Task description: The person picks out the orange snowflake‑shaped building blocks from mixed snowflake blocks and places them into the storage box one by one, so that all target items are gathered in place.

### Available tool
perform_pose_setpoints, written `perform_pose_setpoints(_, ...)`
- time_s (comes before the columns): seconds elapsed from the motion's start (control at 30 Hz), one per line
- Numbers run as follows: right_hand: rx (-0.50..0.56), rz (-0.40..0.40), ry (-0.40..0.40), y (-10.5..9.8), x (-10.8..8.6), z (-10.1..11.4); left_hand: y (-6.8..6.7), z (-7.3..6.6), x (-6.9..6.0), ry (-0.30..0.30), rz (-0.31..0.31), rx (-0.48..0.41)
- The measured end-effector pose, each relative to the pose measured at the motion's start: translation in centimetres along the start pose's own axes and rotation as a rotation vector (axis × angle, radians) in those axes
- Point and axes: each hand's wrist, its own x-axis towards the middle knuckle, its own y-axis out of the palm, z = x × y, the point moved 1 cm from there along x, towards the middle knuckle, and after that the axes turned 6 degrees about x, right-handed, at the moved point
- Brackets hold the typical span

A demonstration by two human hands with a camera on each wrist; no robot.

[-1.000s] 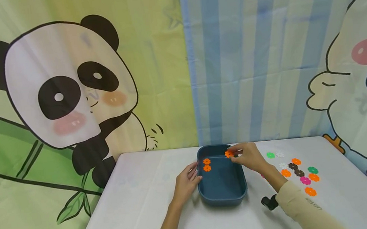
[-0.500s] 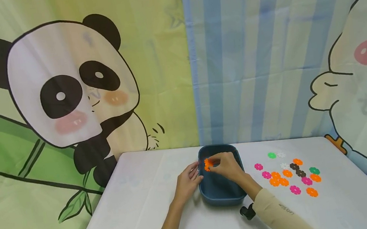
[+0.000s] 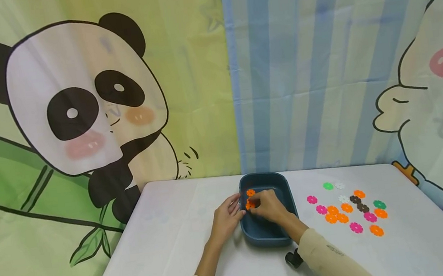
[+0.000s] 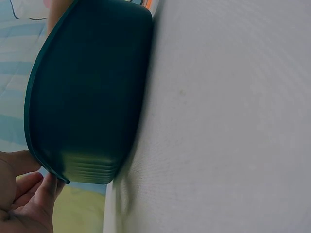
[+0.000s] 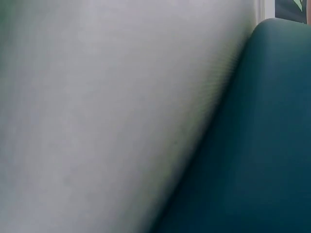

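My left hand (image 3: 226, 221) pinches the left rim of a dark blue plastic bin (image 3: 267, 237); in the left wrist view, thumb and fingers (image 4: 46, 191) meet at the bin's edge. Reaching over the right side of the bin, my right hand (image 3: 269, 206) pinches an orange flower-shaped piece (image 3: 249, 205) low at the left inside. Another orange flower piece (image 3: 250, 193) lies just beyond those fingertips. The right fingers partly cover the held piece. In the right wrist view only the bin's outer wall (image 5: 262, 136) and the table show; the hand is out of sight there.
Right of the bin, several flower pieces lie scattered on the white table (image 3: 167, 235): orange (image 3: 376, 230), pink (image 3: 356, 228), brown (image 3: 362, 208), green (image 3: 379, 205) and white (image 3: 339, 185). A printed curtain (image 3: 195, 91) hangs behind the table.
My right hand has moved left and down into the bin with the orange flower piece, from the bin's far right side to its left side. My left hand stays on the rim.
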Motion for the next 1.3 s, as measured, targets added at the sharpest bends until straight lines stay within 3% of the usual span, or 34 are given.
perform_pose_setpoints(0.1,-0.032,0.031,-0.005,0.1,0.2,-0.1,-0.1,-0.3,0.0,-0.003,0.007,0.005)
perform_pose_setpoints(0.33,-0.070,0.077,-0.017,0.3,0.4,-0.4,-0.2,-3.4,-0.8,0.008,0.015,0.007)
perform_pose_setpoints(0.57,-0.092,0.090,-0.002,0.4,0.4,-0.7,-0.3,-3.4,-0.8,0.007,0.032,-0.008)
perform_pose_setpoints(0.67,-0.095,0.060,-0.011,0.3,0.4,-0.7,-0.3,-3.4,-0.7,0.010,0.034,-0.006)
perform_pose_setpoints(0.8,-0.046,-0.037,-0.003,-0.2,0.2,-0.4,-0.2,-3.4,-0.7,0.024,0.030,0.006)
perform_pose_setpoints(0.93,0.033,-0.134,-0.016,-2.0,-0.1,-0.1,-0.2,-3.5,-0.8,0.033,0.031,0.015)
perform_pose_setpoints(1.07,0.027,-0.184,-0.042,-5.3,-0.7,-0.3,-0.1,-3.4,-0.9,0.013,0.032,-0.001)
perform_pose_setpoints(1.3,-0.028,-0.197,0.081,-12.1,-3.8,-3.5,-0.3,-3.5,-1.0,-0.007,0.019,-0.005)
